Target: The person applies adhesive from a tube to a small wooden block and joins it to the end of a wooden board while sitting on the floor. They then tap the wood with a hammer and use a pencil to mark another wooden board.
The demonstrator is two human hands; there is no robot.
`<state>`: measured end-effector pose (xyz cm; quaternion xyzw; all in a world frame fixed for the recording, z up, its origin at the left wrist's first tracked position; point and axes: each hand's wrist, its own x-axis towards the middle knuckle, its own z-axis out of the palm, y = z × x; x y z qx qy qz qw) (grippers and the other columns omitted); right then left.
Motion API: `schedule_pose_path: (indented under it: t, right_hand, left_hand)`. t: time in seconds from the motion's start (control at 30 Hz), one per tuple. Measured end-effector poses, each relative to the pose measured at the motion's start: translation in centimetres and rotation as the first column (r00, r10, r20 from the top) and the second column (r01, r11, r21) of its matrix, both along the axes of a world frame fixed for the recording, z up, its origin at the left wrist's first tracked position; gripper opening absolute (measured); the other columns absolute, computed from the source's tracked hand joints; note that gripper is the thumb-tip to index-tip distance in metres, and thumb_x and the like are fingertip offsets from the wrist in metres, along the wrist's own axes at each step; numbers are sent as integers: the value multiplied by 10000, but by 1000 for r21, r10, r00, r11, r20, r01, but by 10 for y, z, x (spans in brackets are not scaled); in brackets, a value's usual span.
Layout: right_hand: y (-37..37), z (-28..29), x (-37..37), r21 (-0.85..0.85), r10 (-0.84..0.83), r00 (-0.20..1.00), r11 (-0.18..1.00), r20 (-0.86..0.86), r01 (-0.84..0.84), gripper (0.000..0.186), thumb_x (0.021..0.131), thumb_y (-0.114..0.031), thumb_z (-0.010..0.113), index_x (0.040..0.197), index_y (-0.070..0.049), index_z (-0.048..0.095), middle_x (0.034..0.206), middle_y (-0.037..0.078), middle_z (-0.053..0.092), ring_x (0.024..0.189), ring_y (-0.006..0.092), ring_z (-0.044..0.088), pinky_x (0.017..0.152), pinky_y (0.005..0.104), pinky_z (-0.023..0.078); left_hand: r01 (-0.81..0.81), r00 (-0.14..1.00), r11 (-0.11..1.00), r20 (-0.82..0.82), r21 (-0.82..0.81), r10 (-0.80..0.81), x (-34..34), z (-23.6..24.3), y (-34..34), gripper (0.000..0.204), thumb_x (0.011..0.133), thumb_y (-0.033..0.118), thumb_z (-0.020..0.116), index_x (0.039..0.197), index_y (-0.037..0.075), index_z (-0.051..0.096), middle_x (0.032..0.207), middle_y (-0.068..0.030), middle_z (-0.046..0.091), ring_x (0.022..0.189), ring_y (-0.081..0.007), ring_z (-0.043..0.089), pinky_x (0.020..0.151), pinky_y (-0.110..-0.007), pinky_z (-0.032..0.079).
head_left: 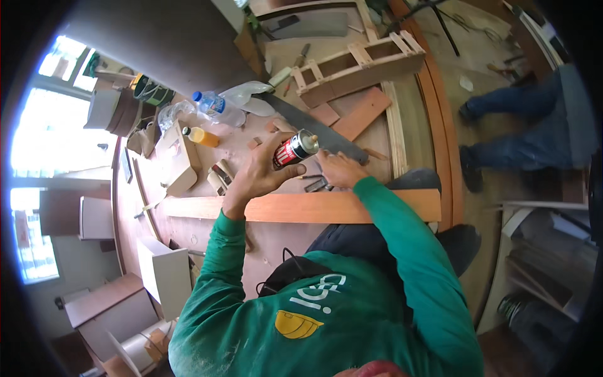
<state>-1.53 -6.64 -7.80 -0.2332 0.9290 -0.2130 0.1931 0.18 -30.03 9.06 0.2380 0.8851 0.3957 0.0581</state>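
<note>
Looks to be a broad, pale pinkish-brown wooden worktop. Carries, clocked round the view's centre, a small bottle of orange liquid at ten, a clear plastic bottle with a blue cap towards eleven. Bears a long, flat grey metal blade at twelve, a flat reddish-brown wooden board and a slatted wooden box at one.

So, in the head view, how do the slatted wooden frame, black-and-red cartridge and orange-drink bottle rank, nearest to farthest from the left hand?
1. Black-and-red cartridge: held in the left hand.
2. Orange-drink bottle: beyond the hand, to its left.
3. Slatted wooden frame: farther off, beyond and right.
</note>
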Motion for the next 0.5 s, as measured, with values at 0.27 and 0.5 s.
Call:
schedule_pose_path:
  t: [0.27,0.5]
  right_hand:
    - [74,81,70,-781,-416,824,331,384,530,459,1044,19,579,1502,32,591,1188,167,711,1072,220,719,981,337,594]
    - [132,131,158,-741,-453,721,173,525,649,521,1037,19,648,1552,17,572,1244,86,692,1057,113,679,971,285,558]
  left_hand:
    - [271,957,944,154,-188,-244,-16,-20,60,684,958,608,807,1366,71,697,968,-197,764,905,-385,723,783,-469,545]
    - [442,851,897,322,-11,-416,-4,-27,142,672,929,538,855,1360,46,704,999,-204,779,908,-391,757,807,-473,561]
